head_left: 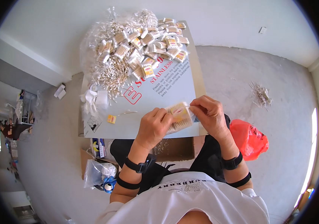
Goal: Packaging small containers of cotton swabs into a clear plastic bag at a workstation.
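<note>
Over the near edge of the table, a clear plastic pack of cotton swabs with a yellow label is held between both hands. My left hand is closed around the pack's left side. With thumb and fingers pinched, my right hand grips the pack's upper right edge, where something thin and white shows. A small yellow card lies flat on the table to the left, below a single loose swab.
On the far half of the table, several filled swab packs lie beside a heap of loose swabs. White plastic sits at the left edge. Below stand an open cardboard box and a red bag. Spilled swabs lie on the floor.
</note>
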